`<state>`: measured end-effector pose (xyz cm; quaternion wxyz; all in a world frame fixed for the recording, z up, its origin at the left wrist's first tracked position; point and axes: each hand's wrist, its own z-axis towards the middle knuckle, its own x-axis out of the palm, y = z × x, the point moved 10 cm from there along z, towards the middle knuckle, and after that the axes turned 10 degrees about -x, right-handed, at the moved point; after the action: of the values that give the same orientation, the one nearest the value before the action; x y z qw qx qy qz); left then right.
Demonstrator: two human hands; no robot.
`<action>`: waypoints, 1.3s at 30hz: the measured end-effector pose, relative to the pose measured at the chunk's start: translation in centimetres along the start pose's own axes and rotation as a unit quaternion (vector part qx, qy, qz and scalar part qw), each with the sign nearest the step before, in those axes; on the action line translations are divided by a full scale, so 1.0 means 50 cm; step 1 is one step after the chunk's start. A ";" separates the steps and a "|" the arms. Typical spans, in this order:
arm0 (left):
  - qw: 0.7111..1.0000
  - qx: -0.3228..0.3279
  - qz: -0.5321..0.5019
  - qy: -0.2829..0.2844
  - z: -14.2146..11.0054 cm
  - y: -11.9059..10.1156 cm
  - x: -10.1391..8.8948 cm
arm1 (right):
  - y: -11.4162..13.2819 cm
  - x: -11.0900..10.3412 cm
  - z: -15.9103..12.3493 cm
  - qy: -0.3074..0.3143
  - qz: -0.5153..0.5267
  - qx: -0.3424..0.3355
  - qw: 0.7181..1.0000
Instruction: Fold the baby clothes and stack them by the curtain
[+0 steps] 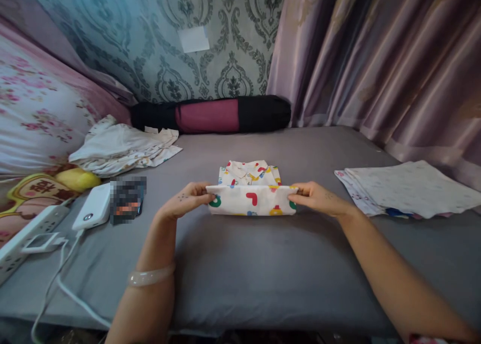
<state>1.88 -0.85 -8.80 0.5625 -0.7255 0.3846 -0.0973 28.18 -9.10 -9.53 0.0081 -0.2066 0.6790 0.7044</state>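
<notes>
A white collared shirt (pixel 251 202) printed with colourful letters and figures lies in front of me, its lower part folded up toward the collar. My left hand (pixel 190 199) pinches the left end of the folded edge between thumb and fingers. At the opposite end, my right hand (pixel 317 197) grips the same edge in a pinch. The collar faces away from me, just beyond the fold. A pale bangle (pixel 151 277) circles my left forearm.
Grey sheet (pixel 278 274) lies under everything. Folded cloths (pixel 417 186) are at right, crumpled clothes (pixel 124 146) at back left. A power bank (pixel 92 207), a blurred-out phone (pixel 128 199), a power strip (pixel 33 233) and white cables (pixel 80 296) sit left. A black-and-maroon roll (pixel 206 115) lies along the wall.
</notes>
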 end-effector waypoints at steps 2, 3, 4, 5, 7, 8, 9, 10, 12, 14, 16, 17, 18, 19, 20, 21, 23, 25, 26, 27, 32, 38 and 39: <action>0.998 0.010 -0.031 -0.056 0.022 0.002 -0.015 | -0.009 -0.015 0.021 -0.061 0.014 -0.010 0.998; 0.996 0.011 -0.037 -0.085 0.034 0.005 -0.022 | -0.016 -0.023 0.033 -0.091 0.014 -0.011 0.996; 0.993 0.009 -0.034 -0.115 0.048 0.008 -0.028 | -0.024 -0.030 0.046 -0.119 0.006 -0.008 0.993; 0.989 0.002 -0.023 -0.148 0.063 0.013 -0.035 | -0.034 -0.040 0.058 -0.148 -0.016 0.001 0.989; 0.975 -0.023 0.026 -0.218 0.093 0.021 -0.049 | -0.050 -0.064 0.083 -0.197 -0.119 0.033 0.973; 0.965 -0.039 0.063 -0.252 0.107 0.022 -0.056 | -0.055 -0.077 0.094 -0.215 -0.192 0.056 0.956; 0.952 -0.055 0.105 -0.282 0.119 0.022 -0.061 | -0.057 -0.086 0.105 -0.226 -0.260 0.076 0.936; 0.938 -0.068 0.149 -0.307 0.130 0.019 -0.066 | -0.056 -0.093 0.116 -0.229 -0.318 0.093 0.915; 0.908 -0.084 0.225 -0.343 0.147 0.007 -0.070 | -0.053 -0.099 0.136 -0.221 -0.390 0.119 0.886; 0.884 -0.093 0.277 -0.364 0.156 -0.004 -0.069 | -0.054 -0.100 0.152 -0.200 -0.419 0.140 0.875; 0.870 -0.101 0.305 -0.375 0.161 -0.011 -0.064 | -0.056 -0.102 0.164 -0.182 -0.428 0.157 0.871; 0.865 -0.105 0.313 -0.379 0.162 -0.013 -0.061 | -0.057 -0.104 0.170 -0.175 -0.431 0.159 0.871; 0.861 -0.108 0.319 -0.381 0.163 -0.014 -0.058 | -0.057 -0.107 0.175 -0.171 -0.432 0.160 0.871; 0.858 -0.108 0.324 -0.385 0.164 -0.015 -0.055 | -0.058 -0.111 0.181 -0.169 -0.431 0.159 0.872; 0.854 -0.108 0.329 -0.388 0.165 -0.016 -0.052 | -0.059 -0.115 0.187 -0.168 -0.428 0.158 0.874; 0.851 -0.108 0.334 -0.391 0.167 -0.017 -0.050 | -0.062 -0.118 0.192 -0.168 -0.422 0.159 0.876; 0.845 -0.107 0.344 -0.395 0.172 -0.017 -0.046 | -0.072 -0.123 0.198 -0.175 -0.406 0.170 0.881; 0.840 -0.111 0.352 -0.398 0.178 -0.013 -0.043 | -0.079 -0.121 0.197 -0.191 -0.392 0.179 0.882; 0.839 -0.113 0.356 -0.396 0.183 -0.011 -0.042 | -0.081 -0.118 0.194 -0.204 -0.389 0.184 0.879; 0.838 -0.114 0.362 -0.393 0.188 -0.009 -0.040 | -0.081 -0.115 0.190 -0.219 -0.389 0.188 0.875; 0.834 -0.130 0.373 -0.384 0.206 0.006 -0.038 | -0.065 -0.087 0.176 -0.258 -0.433 0.182 0.844; 0.833 -0.156 0.346 -0.402 0.203 0.016 -0.054 | -0.071 -0.083 0.179 -0.253 -0.447 0.192 0.836; 0.834 -0.158 0.342 -0.404 0.203 0.017 -0.056 | -0.074 -0.086 0.179 -0.256 -0.444 0.197 0.836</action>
<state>5.40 8.45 -12.29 0.5432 -0.6015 0.3567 0.4647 30.71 0.93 -11.83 0.5334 -0.2922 0.6125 0.5048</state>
